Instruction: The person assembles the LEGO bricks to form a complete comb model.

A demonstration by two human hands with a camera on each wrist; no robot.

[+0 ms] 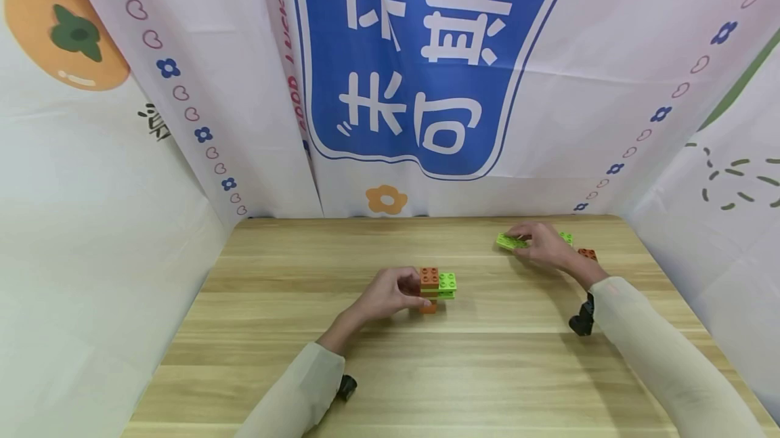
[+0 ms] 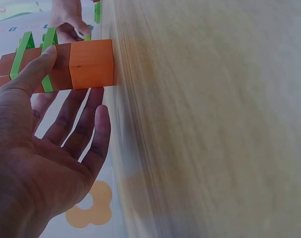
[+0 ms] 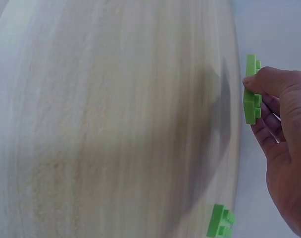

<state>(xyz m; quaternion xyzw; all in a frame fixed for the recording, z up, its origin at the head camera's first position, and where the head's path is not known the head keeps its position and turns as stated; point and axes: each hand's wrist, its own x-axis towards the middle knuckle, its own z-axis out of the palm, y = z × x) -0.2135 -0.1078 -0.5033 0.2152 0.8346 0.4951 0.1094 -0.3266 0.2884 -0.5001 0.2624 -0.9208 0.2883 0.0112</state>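
A stack of building bricks [image 1: 429, 279] stands at mid-table, with my left hand [image 1: 382, 294] gripping it from the left between thumb and fingers. In the left wrist view, an orange brick [image 2: 93, 63] forms its bottom end, and reddish-brown bricks alternate with two thin green plates [image 2: 23, 54] that jut out to one side. Farther back on the right, my right hand [image 1: 544, 244] pinches a flat, studded green plate brick [image 1: 507, 242]. The right wrist view shows the thumb across this plate's [image 3: 250, 106] middle, with the plate held above the table.
Beyond my right hand lies another green brick [image 1: 567, 237], partly hidden by it. A reddish-brown brick [image 1: 587, 253] sits near the right wrist. Printed white cloth [image 1: 524, 194] hangs along the back and both sides of the wooden table [image 1: 463, 370].
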